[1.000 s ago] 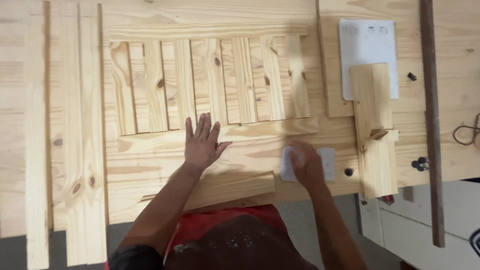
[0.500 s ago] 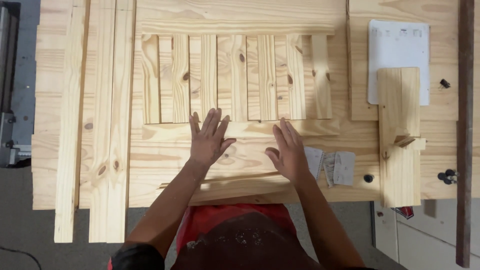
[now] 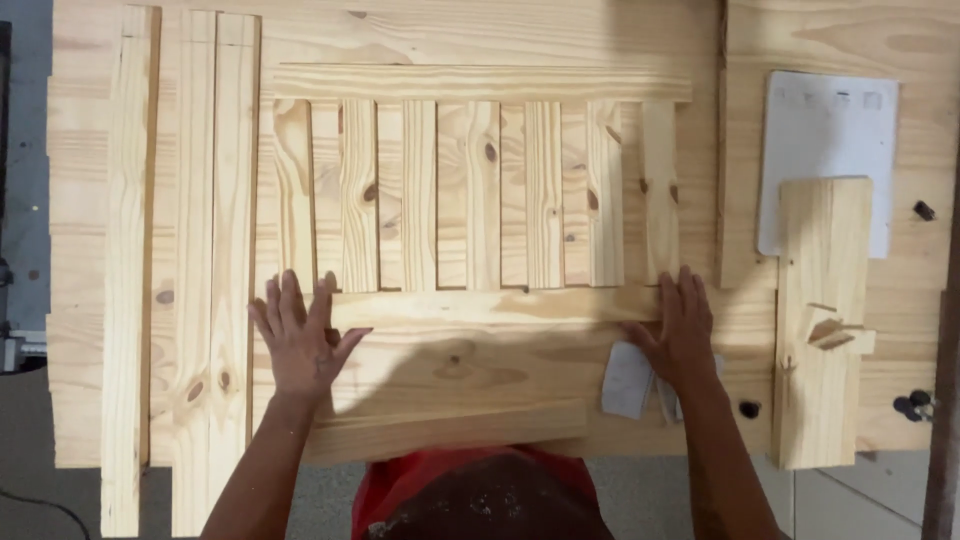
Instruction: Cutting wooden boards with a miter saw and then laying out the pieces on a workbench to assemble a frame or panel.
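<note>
A slatted pine frame (image 3: 470,190) lies flat on the wooden workbench (image 3: 500,30), with several upright slats between a top rail and a bottom rail (image 3: 490,305). My left hand (image 3: 297,338) lies flat, fingers spread, at the left end of the bottom rail. My right hand (image 3: 682,328) lies flat at the rail's right end, fingers apart. A folded grey sheet of sandpaper (image 3: 628,380) rests on the bench just beside and partly under my right wrist. Neither hand grips anything.
Long loose pine boards (image 3: 205,250) lie lengthwise at the left. A shorter batten (image 3: 450,432) lies along the near edge. At the right sit a white sheet (image 3: 830,130), a thick wooden block (image 3: 820,320) with a small wedge, and dark screws (image 3: 915,405).
My hands have spread apart from the middle of the bottom rail to its two ends. My right hand has come off the sandpaper. The view has shifted right across the bench.
</note>
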